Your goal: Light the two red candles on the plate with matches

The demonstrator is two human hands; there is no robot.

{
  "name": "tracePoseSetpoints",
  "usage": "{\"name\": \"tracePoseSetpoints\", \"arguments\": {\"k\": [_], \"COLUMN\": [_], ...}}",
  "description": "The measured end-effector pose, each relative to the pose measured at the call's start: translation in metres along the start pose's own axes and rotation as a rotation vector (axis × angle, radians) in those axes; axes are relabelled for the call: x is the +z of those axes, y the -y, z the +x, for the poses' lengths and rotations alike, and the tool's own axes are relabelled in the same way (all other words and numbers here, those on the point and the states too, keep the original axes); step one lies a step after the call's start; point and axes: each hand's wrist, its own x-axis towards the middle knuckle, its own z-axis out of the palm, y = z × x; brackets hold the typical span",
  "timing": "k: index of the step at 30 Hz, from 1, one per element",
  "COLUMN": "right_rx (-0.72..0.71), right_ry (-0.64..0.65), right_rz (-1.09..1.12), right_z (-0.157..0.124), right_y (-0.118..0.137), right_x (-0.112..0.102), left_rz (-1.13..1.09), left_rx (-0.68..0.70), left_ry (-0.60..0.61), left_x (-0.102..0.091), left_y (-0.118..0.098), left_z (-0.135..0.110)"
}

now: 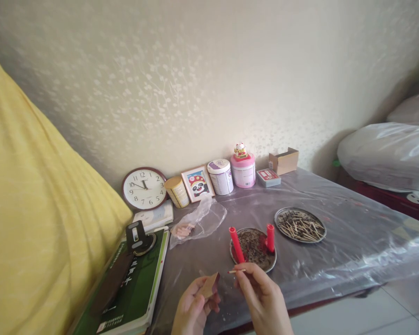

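Note:
My left hand (195,304) is closed around a small brown matchbox (210,285), held above the table's front edge. Between the thumb and fingertips of my right hand (260,293) is a match (236,271), its dark reddish head pointing left toward the matchbox, with a gap between them. Just behind my right hand lies a round metal plate (273,266) with dark residue. On it stand a red candle (236,244), leaning slightly, and a second, shorter red candle (270,237). No flame shows on either wick.
A second plate (278,232) heaped with used matchsticks is at the right. A clear plastic bag (209,216) lies behind. Green books (139,288) carry a black stand (138,239) at left. A clock (144,188), framed panda picture (197,183), cans (220,177) and a carton (284,161) line the wall.

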Motion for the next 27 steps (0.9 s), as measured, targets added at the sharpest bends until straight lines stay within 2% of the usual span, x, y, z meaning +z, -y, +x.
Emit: {"name": "tracePoseSetpoints", "arguments": {"k": [7,11,18,25,27], "right_rx": [-0.084,-0.131,-0.32,-0.434,-0.498], "right_ry": [0.016,-0.012,0.045,0.059,0.135], "right_rz": [0.004,-0.002,-0.049,-0.121,-0.171], "right_z": [-0.006,-0.011,-0.011,-0.015,-0.014], "right_y": [0.005,0.01,0.011,0.013,0.011], "right_x": [0.002,0.004,0.004,0.002,0.0], "left_rz": [0.018,0.052,0.061,0.074,0.105], "left_rx": [0.051,0.033,0.047,0.052,0.051], "left_ry": [-0.068,-0.011,0.037,0.026,0.007], "left_x": [0.017,0.013,0.01,0.007,0.009], "left_y": [-0.005,-0.004,-0.002,-0.001,-0.001], "left_z": [-0.005,-0.003,-0.004,-0.002,-0.003]}}
